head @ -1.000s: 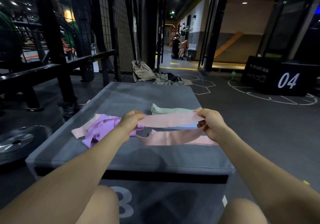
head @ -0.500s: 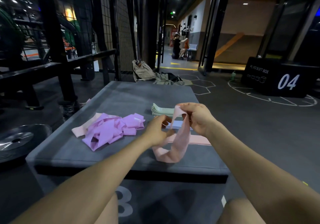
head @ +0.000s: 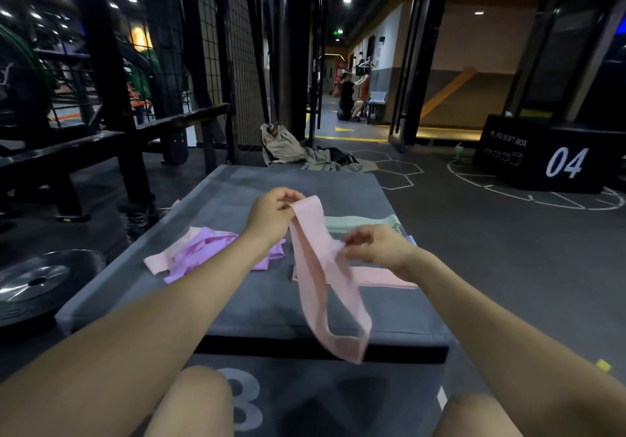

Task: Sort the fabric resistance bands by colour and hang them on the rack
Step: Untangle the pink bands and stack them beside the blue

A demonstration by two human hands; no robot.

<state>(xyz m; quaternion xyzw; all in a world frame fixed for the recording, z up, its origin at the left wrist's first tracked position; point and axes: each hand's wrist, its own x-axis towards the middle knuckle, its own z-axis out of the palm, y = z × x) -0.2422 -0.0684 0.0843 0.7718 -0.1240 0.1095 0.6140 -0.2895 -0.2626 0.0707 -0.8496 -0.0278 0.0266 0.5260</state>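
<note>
A pink fabric band [head: 318,267] hangs as a long loop above the grey plyo box [head: 237,301]. My left hand [head: 271,216] pinches its top end, raised over the box. My right hand [head: 376,247] pinches the band lower down on its right edge. On the box lie a purple heap of bands [head: 206,250] at the left over another pink band [head: 159,262], a second flat pink band [head: 382,277] under my right hand, and pale green bands [head: 362,223] behind it.
A black rack frame [head: 111,138] with a mesh panel stands at the left. A weight plate [head: 34,281] lies on the floor left of the box. Clothes [head: 298,152] are piled beyond the box. A black box marked 04 [head: 542,159] sits far right.
The pink band was stretched flat between both hands, then folded and lifted. Now my left hand has risen with its top end and the loop hangs lower toward me.
</note>
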